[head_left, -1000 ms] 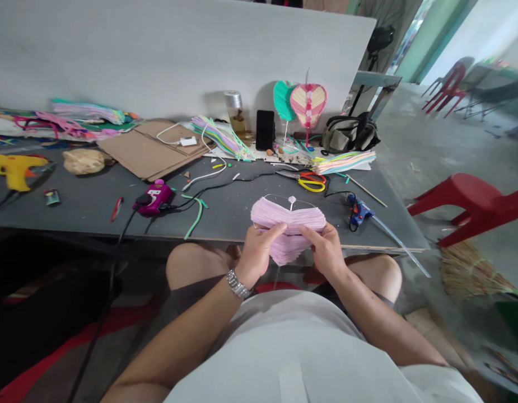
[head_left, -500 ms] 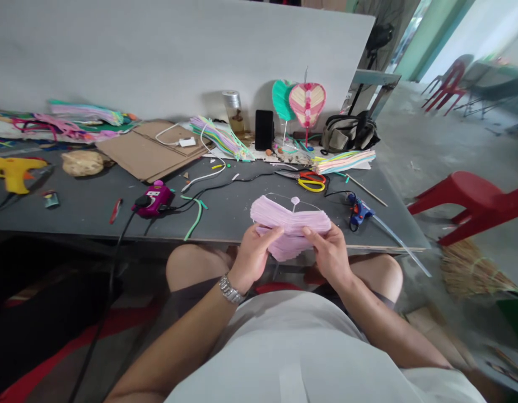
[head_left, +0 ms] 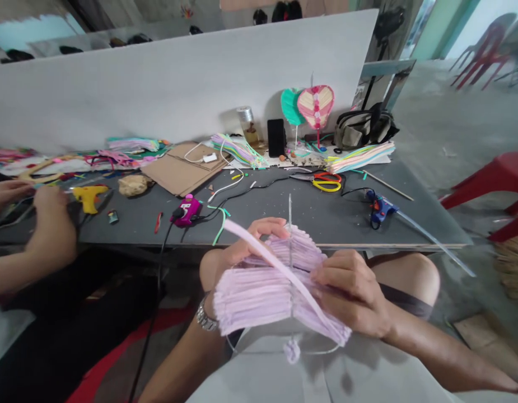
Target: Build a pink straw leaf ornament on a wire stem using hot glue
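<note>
A pale pink-lilac piece of packed fuzzy strips (head_left: 254,299) is held over my lap, with a thin wire frame and a small lilac knot (head_left: 292,351) at its near end. A clear stem points from it toward the table. One loose pink strip (head_left: 259,246) lies slantwise across the piece. My left hand (head_left: 250,243) grips the far left side, partly hidden behind the piece. My right hand (head_left: 351,288) holds the right side, its fingers bent against the strips.
On the grey table (head_left: 262,207) are scissors (head_left: 326,182), a blue glue gun (head_left: 380,208), a magenta power socket (head_left: 186,211) and cardboard (head_left: 185,168). At the left, another person's hands (head_left: 49,207) work near a yellow glue gun (head_left: 89,197).
The lilac piece has turned round and come closer to my body, its knot now nearest me. A loose strip shows across it. The view has swung left, revealing another person's hands.
</note>
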`<state>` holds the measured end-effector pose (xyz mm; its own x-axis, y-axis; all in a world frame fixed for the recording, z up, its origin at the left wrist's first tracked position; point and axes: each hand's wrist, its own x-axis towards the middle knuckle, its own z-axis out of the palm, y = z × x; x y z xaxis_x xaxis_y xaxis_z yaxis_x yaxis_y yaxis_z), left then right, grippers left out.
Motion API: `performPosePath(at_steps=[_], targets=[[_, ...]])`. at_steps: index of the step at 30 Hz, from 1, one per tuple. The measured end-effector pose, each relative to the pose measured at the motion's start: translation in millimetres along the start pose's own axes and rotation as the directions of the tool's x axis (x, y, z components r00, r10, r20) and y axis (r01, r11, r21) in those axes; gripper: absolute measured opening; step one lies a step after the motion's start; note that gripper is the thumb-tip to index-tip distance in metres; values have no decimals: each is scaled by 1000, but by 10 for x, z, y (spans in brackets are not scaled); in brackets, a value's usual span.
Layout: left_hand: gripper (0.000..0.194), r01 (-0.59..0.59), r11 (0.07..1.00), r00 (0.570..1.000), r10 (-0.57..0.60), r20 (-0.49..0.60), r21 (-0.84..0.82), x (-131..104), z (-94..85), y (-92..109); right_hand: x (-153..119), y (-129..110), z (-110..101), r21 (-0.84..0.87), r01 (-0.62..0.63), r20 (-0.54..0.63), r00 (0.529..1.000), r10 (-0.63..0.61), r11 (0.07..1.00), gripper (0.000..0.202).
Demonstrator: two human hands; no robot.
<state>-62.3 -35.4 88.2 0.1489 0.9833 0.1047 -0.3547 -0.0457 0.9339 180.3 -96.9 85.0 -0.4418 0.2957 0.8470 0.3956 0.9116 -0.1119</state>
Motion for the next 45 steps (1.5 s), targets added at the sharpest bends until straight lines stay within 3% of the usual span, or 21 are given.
performPosePath(at_steps=[2, 5, 7, 10, 16, 24, 28, 36, 38, 40, 43, 45], targets=[[29, -105, 991, 994, 101, 51, 79, -31, 97, -1, -17, 24, 28, -83, 51, -16, 998, -53, 995, 16], [33, -156, 987, 987, 157, -30, 45, -41, 242, -45, -41, 71, 89, -196, 102, -48, 992, -114, 975, 14], [38, -68, 997, 994, 65, -89, -37, -27, 300, -137, -69, 126, 147, -262, 94, -65, 991, -114, 961, 15], [38, 107, 989, 990, -115, -76, -100, -19, 314, -353, -145, 256, 261, -310, 52, -59, 995, -74, 949, 15], [24, 253, 937, 963, -267, -30, -240, -25, 209, -616, -322, 481, 477, -257, -37, 29, 999, 46, 966, 22], [14, 369, 852, 929, -347, 128, -371, 47, 21, -662, -342, 524, 551, -226, -34, 107, 992, 60, 974, 25], [28, 402, 814, 915, -366, 167, -419, 34, -12, -719, -341, 518, 556, -200, -17, 156, 987, 49, 980, 24], [30, 501, 750, 865, -439, 242, -432, 88, -97, -732, -363, 655, 629, -195, -39, 217, 973, 82, 980, 28], [28, 496, 726, 865, -458, 204, -476, 149, -169, -753, -347, 792, 707, -211, -20, 283, 956, 80, 977, 30], [26, 430, 747, 884, -462, 68, -507, 221, -274, -808, -338, 955, 796, -240, -6, 375, 922, 98, 971, 31], [21, 405, 797, 829, -527, -187, -449, 291, -457, -925, -344, 1170, 877, -265, -64, 514, 835, 197, 962, 36], [17, 395, 848, 806, -504, -309, -354, 285, -568, -981, -341, 1288, 847, -300, -155, 551, 777, 304, 941, 41]])
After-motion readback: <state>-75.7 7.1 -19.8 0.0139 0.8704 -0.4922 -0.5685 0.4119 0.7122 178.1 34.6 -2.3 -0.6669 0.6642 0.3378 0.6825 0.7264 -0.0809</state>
